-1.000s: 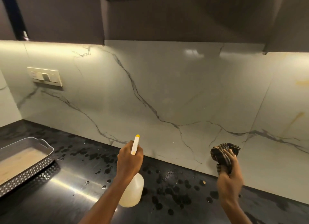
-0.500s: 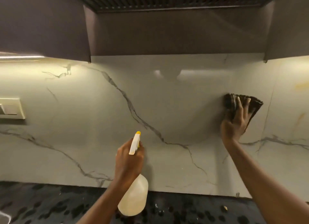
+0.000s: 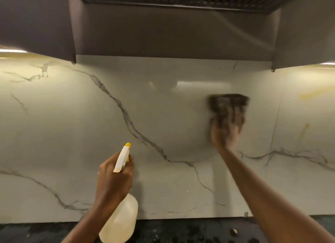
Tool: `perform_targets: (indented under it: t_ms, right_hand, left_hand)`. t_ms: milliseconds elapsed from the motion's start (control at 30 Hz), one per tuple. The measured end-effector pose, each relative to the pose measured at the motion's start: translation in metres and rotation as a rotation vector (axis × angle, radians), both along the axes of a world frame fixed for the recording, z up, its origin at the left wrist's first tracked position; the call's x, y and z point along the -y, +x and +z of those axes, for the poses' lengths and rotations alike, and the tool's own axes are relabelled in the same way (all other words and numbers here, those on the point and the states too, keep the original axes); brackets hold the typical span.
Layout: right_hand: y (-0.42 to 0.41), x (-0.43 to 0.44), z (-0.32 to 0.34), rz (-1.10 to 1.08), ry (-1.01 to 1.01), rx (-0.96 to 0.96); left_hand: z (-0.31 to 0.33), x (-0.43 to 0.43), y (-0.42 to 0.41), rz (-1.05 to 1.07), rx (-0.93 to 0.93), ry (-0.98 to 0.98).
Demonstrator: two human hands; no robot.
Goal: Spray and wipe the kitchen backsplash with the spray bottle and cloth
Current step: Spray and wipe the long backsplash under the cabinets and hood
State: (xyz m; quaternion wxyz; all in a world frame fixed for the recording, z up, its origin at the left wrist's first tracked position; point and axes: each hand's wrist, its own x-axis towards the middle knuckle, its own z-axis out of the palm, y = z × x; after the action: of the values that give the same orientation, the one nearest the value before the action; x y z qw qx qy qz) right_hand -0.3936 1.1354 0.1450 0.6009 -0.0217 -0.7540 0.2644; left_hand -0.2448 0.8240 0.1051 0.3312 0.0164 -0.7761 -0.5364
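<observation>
The white marble backsplash [image 3: 163, 116] with dark veins fills the middle of the view. My left hand [image 3: 113, 179] grips the neck of a translucent spray bottle [image 3: 121, 219] with a white and yellow nozzle, pointing up at the wall. My right hand [image 3: 226, 132] presses a dark striped cloth [image 3: 226, 103] flat against the backsplash, high up at the right of centre. The hand and cloth are blurred by motion. Yellowish streaks [image 3: 315, 94] mark the wall at the far right.
A dark hood and upper cabinets [image 3: 172, 30] hang just above the cloth. The black countertop [image 3: 181, 232], spotted with wet drops, runs along the bottom edge. Under-cabinet lights glow at both upper sides.
My right hand has lifted the cloth from near the counter up the wall and slid it left. The view has tilted upward. My left hand keeps the bottle in the same place.
</observation>
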Motion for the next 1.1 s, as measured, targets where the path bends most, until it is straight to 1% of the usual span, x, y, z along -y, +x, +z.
perform_targets:
  t_ms: [67,100,133,200,267,300,333,367,400,467,500,533,567,600,633,667,700,733,767,800,833,867,900,933,967,1033,1067,1100]
  right_hand:
    - [0.004,-0.045,0.014,-0.042,-0.378,0.003]
    - [0.005,-0.065,0.018,-0.056,-0.502,-0.013]
    - [0.005,-0.076,0.021,-0.056,-0.582,-0.029]
    - [0.005,-0.072,0.025,-0.045,-0.643,-0.073]
    - [0.002,-0.038,0.020,-0.061,-0.571,-0.113]
    - [-0.001,-0.015,0.012,-0.064,-0.480,-0.104]
    - [-0.001,0.008,0.002,-0.065,-0.336,-0.081]
    - [-0.002,0.024,-0.006,-0.043,-0.134,-0.053]
    - [-0.003,0.033,-0.012,0.008,0.141,-0.031]
    - [-0.005,0.014,-0.004,0.131,0.776,-0.047]
    - [-0.004,-0.007,0.008,0.169,1.000,-0.061]
    - [-0.004,-0.027,0.019,0.182,1.092,-0.083]
    - [-0.006,-0.048,0.026,0.168,1.027,-0.107]
    - [-0.008,-0.067,0.029,0.113,0.816,-0.117]
    - [-0.015,-0.086,0.029,0.035,0.505,-0.108]
    - [-0.021,-0.099,0.032,-0.016,0.136,-0.091]
    - [-0.024,-0.102,0.039,-0.016,-0.231,-0.090]
    - [-0.027,-0.096,0.048,0.010,-0.515,-0.115]
    - [-0.027,-0.084,0.059,0.050,-0.673,-0.164]
    - [-0.025,-0.064,0.068,0.046,-0.714,-0.184]
    - [-0.021,-0.038,0.072,-0.001,-0.660,-0.197]
    - [-0.016,-0.007,0.072,-0.055,-0.541,-0.214]
    - [-0.012,0.023,0.065,-0.091,-0.373,-0.230]
    - [-0.011,0.051,0.059,-0.076,-0.159,-0.231]
    - [-0.013,0.072,0.048,0.003,0.102,-0.222]
    - [-0.021,0.095,0.026,0.203,0.741,-0.202]
    - [-0.024,0.099,0.016,0.268,1.056,-0.194]
    - [-0.030,0.098,0.011,0.304,1.322,-0.196]
  left_hand:
    - [-0.003,-0.001,0.001,-0.009,-0.009,0.009]
    - [-0.005,-0.002,0.001,-0.014,-0.016,0.011]
    - [-0.007,-0.002,0.001,-0.015,-0.020,0.013]
    - [-0.010,-0.004,0.001,-0.013,-0.029,0.018]
    - [-0.013,-0.008,-0.001,-0.012,-0.033,0.021]
    - [-0.014,-0.009,-0.002,-0.015,-0.030,0.022]
    - [-0.015,-0.010,-0.002,-0.020,-0.027,0.021]
    - [-0.015,-0.012,-0.004,-0.024,-0.029,0.023]
    - [-0.014,-0.013,-0.005,-0.023,-0.025,0.029]
    - [-0.012,-0.014,-0.006,-0.012,-0.014,0.028]
    - [-0.011,-0.015,-0.006,-0.009,-0.013,0.024]
    - [-0.010,-0.015,-0.006,-0.006,-0.014,0.021]
    - [-0.010,-0.015,-0.005,-0.003,-0.015,0.016]
    - [-0.009,-0.015,-0.004,0.000,-0.014,0.012]
    - [-0.009,-0.013,-0.003,0.003,-0.014,0.011]
    - [-0.009,-0.012,-0.001,0.003,-0.013,0.016]
    - [-0.009,-0.009,0.000,0.007,-0.012,0.022]
    - [-0.010,-0.005,0.001,0.013,-0.011,0.022]
    - [-0.010,-0.003,0.003,0.019,-0.012,0.016]
    - [-0.010,0.000,0.003,0.028,-0.009,0.013]
    - [-0.010,0.003,0.003,0.043,-0.011,0.006]
    - [-0.010,0.005,0.002,0.053,-0.012,0.004]
    - [-0.010,0.006,0.001,0.058,-0.013,0.009]
    - [-0.009,0.006,0.000,0.061,-0.018,0.008]
    - [-0.009,0.007,-0.001,0.069,-0.018,0.003]
    - [-0.009,0.006,-0.002,0.081,-0.018,0.005]
    - [-0.009,0.005,-0.002,0.083,-0.019,0.009]
    - [-0.010,0.004,-0.002,0.084,-0.019,0.010]
